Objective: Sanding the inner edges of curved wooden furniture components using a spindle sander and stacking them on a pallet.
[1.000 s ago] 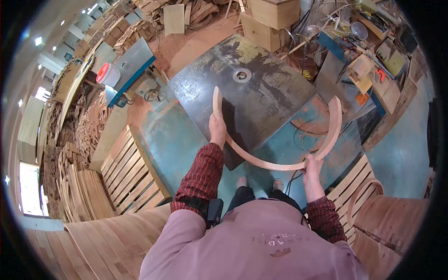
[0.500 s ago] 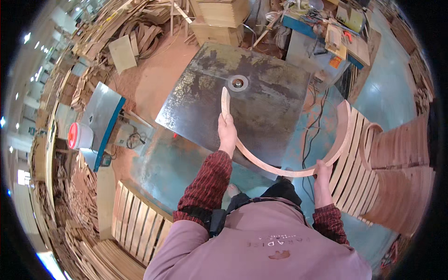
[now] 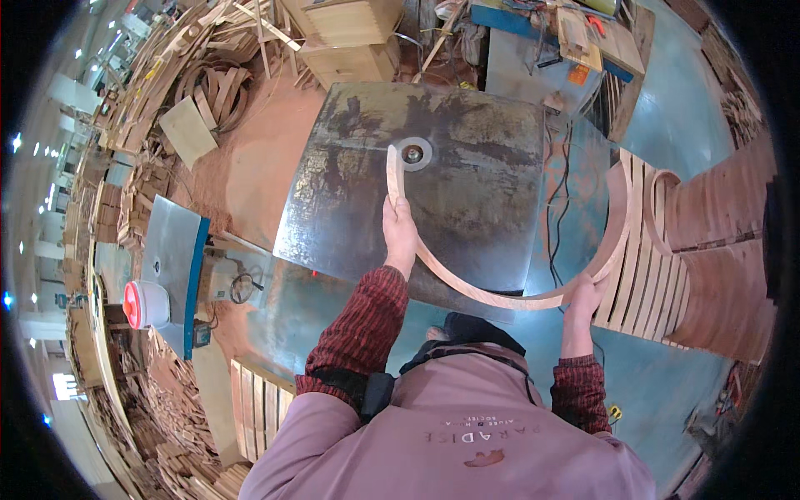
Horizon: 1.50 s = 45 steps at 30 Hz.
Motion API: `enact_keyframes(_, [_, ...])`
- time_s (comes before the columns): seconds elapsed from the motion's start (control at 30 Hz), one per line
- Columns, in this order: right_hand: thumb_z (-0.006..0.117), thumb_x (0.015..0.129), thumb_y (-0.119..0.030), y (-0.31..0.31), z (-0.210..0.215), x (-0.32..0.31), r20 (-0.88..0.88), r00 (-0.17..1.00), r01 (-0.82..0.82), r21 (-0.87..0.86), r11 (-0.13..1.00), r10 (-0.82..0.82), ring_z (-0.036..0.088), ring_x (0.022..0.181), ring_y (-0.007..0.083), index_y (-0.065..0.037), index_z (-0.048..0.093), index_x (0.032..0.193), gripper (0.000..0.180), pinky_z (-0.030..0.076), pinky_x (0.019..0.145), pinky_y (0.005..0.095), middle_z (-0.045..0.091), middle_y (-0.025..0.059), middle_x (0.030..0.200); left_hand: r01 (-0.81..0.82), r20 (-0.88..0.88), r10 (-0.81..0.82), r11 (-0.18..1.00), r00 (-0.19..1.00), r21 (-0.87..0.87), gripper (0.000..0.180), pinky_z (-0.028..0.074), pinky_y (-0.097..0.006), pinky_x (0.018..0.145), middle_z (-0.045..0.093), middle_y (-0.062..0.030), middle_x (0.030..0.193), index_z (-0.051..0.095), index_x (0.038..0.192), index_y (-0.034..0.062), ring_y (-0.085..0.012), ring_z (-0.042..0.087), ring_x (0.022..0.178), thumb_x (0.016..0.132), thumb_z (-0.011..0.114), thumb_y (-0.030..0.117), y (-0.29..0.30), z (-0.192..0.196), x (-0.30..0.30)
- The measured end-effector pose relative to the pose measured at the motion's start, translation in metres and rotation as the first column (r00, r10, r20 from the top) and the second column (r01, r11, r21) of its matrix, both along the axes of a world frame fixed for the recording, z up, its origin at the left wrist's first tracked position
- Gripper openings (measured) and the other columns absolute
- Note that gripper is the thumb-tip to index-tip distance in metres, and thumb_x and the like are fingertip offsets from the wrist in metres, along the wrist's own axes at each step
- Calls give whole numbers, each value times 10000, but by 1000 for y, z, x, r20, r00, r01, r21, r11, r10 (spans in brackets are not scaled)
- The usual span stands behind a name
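Observation:
A long curved wooden strip (image 3: 467, 286), bent like a wide U, spans between my two hands. My left hand (image 3: 400, 233) is closed round its left arm, over the dark metal machine table (image 3: 475, 200). The strip's left tip reaches beside the round spindle opening (image 3: 413, 153) in that table; I cannot tell whether they touch. My right hand (image 3: 583, 298) grips the strip low on its right side, past the table's right edge. The strip's right end rises beside a slatted wooden pallet (image 3: 640, 267).
Stacked curved wooden panels (image 3: 721, 283) rest on the pallet at the right. A small blue-edged machine table (image 3: 179, 258) bears a white bucket (image 3: 150, 304) at the left. Cables (image 3: 560, 217) run along the floor right of the machine table. Wood offcuts (image 3: 175, 392) pile at the lower left.
The view has turned and shifted. Against the machine table, the strip's left tip has come nearer the left side of the spindle opening. Both hands keep their hold.

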State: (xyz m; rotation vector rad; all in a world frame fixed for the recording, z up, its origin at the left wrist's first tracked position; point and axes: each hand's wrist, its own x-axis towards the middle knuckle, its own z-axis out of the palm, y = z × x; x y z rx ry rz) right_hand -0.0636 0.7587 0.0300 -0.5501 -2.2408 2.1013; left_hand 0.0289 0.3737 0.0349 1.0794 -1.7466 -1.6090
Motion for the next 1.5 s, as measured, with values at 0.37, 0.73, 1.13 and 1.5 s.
enact_keyframes(0.37, [504,891,34,-28,13,12,-33,994,107,59,993,-105,544,1173,227,45,328,1567,698,420,1055,341,520,137,1364,74,20,-75,997,997,10,491,436,-361,1051,611,-133,1313,454,1511,-13,-225,568,1185,1130,436,295,-23,0,-23])
enact_keyframes(0.73, [492,870,-12,-52,3,30,-52,961,277,98,956,-273,565,980,191,32,485,1397,529,479,878,334,559,92,1120,180,11,-179,984,984,-21,531,436,-355,1045,595,-186,1316,385,1534,-56,-260,568,1180,1119,459,265,-52,-10,-41])
enact_keyframes(1.13, [497,845,37,-103,9,32,-166,896,437,177,882,-411,574,1012,201,46,449,1439,596,501,863,336,568,107,1182,289,-15,-289,957,957,-1,509,409,-378,1086,562,-192,1368,395,1525,-60,-277,545,1241,1118,441,242,-93,-16,-83])
enact_keyframes(1.5, [519,838,38,-144,-1,7,-103,869,494,156,855,-484,581,1099,268,-32,342,1559,746,482,984,368,563,156,1221,386,-9,-388,913,922,134,560,359,-396,1147,485,-222,1481,328,1562,-66,-309,494,1346,1138,381,296,-131,5,-145])
